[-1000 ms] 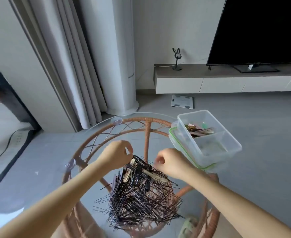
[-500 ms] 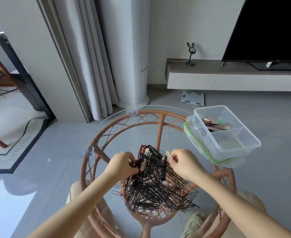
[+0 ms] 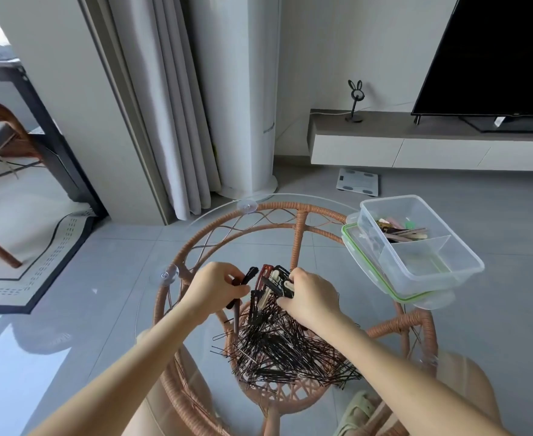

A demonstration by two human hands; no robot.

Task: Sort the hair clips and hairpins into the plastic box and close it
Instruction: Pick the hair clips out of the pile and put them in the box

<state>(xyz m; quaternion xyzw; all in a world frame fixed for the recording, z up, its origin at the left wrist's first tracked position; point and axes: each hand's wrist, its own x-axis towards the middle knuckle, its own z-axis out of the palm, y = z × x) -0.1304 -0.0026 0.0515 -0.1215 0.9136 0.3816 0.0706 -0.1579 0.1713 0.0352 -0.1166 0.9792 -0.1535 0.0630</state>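
Sorting starts from the round glass table (image 3: 258,240), so read its rim first. It curves close to your body at 6 o'clock and runs past the plastic box (image 3: 447,272) at 2 o'clock.

The box stands on its green-edged lid (image 3: 362,265) right at that rim, and whether it overhangs cannot be told. Its far compartment already holds a few coloured clips, while the near one looks bare.

The black hairpin pile (image 3: 284,350) fills the table's centre and spreads toward 5 o'clock, with stray pins near 8 o'clock.

Your left hand (image 3: 214,287) has its fingers curled round a long dark clip (image 3: 246,278) at the pile's 11 o'clock side. Your right hand (image 3: 312,297) pinches into the bunch of hair clips (image 3: 274,284) at the pile's 12 o'clock end.

Lift the clips straight up and shake them lightly, since pins probably snag in their teeth and would trail over the rim. Carry them toward 2 o'clock across the bare glass between pile and box, which looks open. Lower them gently, because a nudge could push the box off the rim.
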